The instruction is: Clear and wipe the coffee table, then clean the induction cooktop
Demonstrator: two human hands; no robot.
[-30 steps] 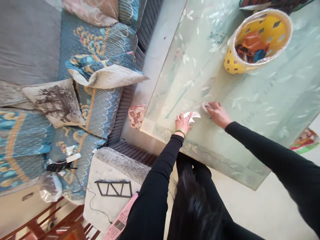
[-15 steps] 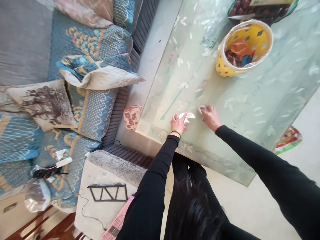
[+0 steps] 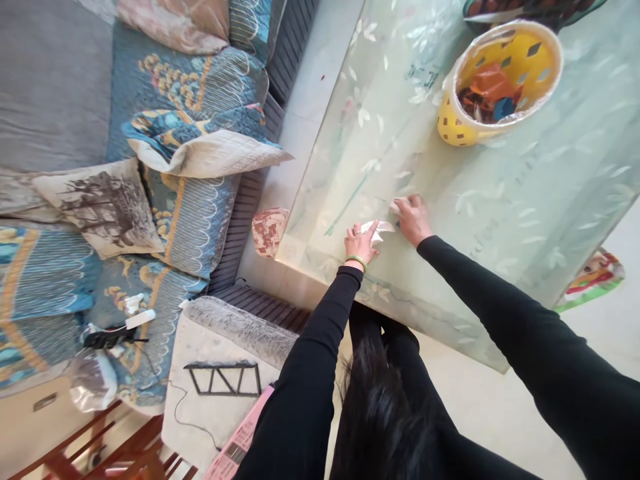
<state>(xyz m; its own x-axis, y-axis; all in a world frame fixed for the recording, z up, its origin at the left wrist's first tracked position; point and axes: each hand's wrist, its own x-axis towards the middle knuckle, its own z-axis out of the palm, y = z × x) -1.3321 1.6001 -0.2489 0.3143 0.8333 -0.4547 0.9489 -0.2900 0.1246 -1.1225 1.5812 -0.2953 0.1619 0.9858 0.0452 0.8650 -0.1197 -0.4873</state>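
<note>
Leaf-patterned tabletop (image 3: pixel 440 280) beneath white, creased, pointed tissue (image 3: pixel 382 229)

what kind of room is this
Most likely a living room in a home: a sofa with blue quilted covers, a patterned cushion, and a low covered table with a yellow bin on it.

On the coffee table (image 3: pixel 345 180), a bare lane runs from the right hand (image 3: pixel 414 219) toward the left edge. Farther from the near edge, the yellow basket (image 3: pixel 457 130) stands in the way. The left hand (image 3: pixel 361 245) and white tissue (image 3: pixel 382 228) block the near left corner.
</note>
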